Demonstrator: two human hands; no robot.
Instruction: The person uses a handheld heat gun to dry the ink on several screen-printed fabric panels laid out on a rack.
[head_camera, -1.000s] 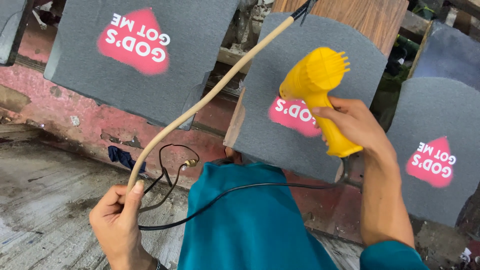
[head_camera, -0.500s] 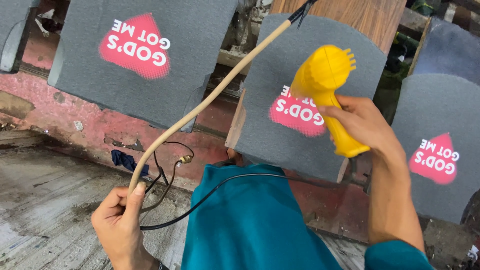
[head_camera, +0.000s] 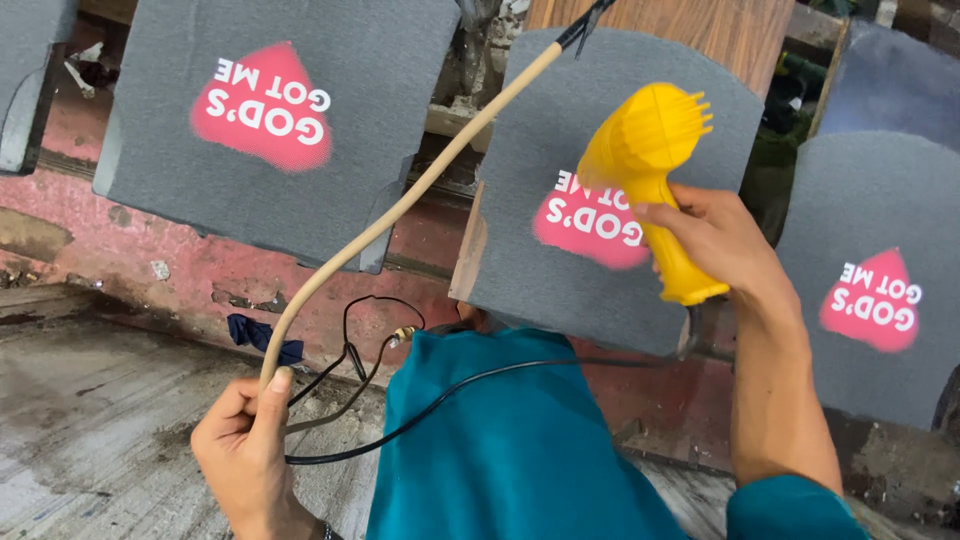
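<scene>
My right hand (head_camera: 722, 243) grips the handle of a yellow heat gun (head_camera: 650, 160), its ribbed nozzle aimed at a pink heart-shaped print on a grey felt panel (head_camera: 560, 130) propped upright ahead. Its black cord (head_camera: 470, 385) loops across my teal-clad knee (head_camera: 510, 450) toward my left hand. My left hand (head_camera: 245, 450) is closed on the lower end of a long beige stick (head_camera: 400, 205) that slants up to the top of that panel, and on a loop of the black cord.
More grey felt panels with pink prints lean on the pink-painted wall: one at upper left (head_camera: 280, 60), one at right (head_camera: 880, 210). A dark blue rag (head_camera: 260, 335) lies on the worn wooden floor (head_camera: 90, 420). A wooden board (head_camera: 700, 25) stands behind.
My right hand has shifted the yellow heat gun slightly right and up in front of the middle panel. My left hand keeps its hold on the stick and cord.
</scene>
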